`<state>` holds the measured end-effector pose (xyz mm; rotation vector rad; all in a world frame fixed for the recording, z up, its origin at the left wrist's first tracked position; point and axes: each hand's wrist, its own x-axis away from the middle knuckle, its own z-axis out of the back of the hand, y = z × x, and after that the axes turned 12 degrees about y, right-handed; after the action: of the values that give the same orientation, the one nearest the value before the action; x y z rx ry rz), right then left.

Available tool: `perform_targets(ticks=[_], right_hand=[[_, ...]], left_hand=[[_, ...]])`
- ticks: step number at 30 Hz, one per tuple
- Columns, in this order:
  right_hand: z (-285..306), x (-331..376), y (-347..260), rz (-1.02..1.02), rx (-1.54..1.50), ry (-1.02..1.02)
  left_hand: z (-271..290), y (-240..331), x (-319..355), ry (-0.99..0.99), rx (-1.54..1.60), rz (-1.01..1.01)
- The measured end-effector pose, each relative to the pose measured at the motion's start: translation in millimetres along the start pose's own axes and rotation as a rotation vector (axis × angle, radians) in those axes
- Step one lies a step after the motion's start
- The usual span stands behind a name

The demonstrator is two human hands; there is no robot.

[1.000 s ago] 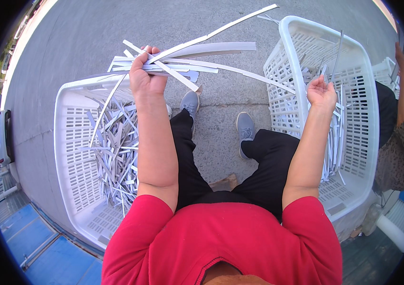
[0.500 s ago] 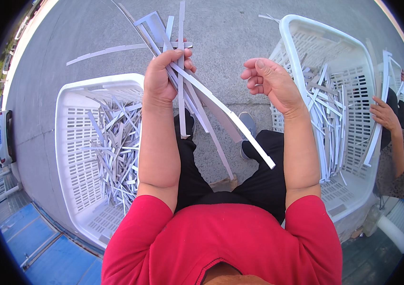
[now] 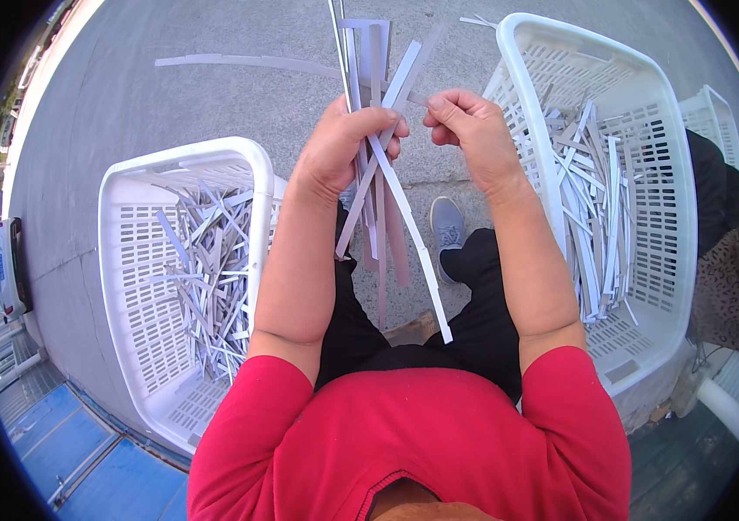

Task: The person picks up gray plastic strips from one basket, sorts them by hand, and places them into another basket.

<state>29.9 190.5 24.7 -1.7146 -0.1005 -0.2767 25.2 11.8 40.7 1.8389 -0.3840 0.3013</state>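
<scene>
While grey concrete ground (image 3: 82, 200) stretches below, a white slotted basket (image 3: 658, 208) stands at the person's right with a heap of strips (image 3: 591, 208) inside, and a second white basket (image 3: 139, 295) on the left holds a similar pile (image 3: 217, 286). Between the two, the left hand (image 3: 343, 143) is wrapped around a fanned bundle of white and grey strips (image 3: 378, 200), while the right hand (image 3: 478, 139), near it, pinches the tip of one slim grey strip (image 3: 416, 97).

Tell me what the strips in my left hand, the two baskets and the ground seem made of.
Strips: card or plastic, unclear which; smooth, mostly matte, thin and flat, some bowing. Left basket and right basket: probably moulded plastic, soft sheen; rounded white rims, slotted walls. Ground: likely concrete, rough and matte; grey with cracks.
</scene>
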Motion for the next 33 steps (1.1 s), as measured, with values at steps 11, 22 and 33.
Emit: perform_targets(ticks=[11, 22, 33], right_hand=[[88, -35, -4, -0.022, -0.605, 0.738], [186, -56, 19, -0.138, -1.474, 1.06], [-14, 10, 12, -0.267, -0.208, -0.348]], left_hand=[[21, 4, -6, 0.061, 0.235, -0.022], [49, 1, -22, 0.336, 0.681, -0.048], [32, -5, -16, 0.215, 0.448, 0.012]])
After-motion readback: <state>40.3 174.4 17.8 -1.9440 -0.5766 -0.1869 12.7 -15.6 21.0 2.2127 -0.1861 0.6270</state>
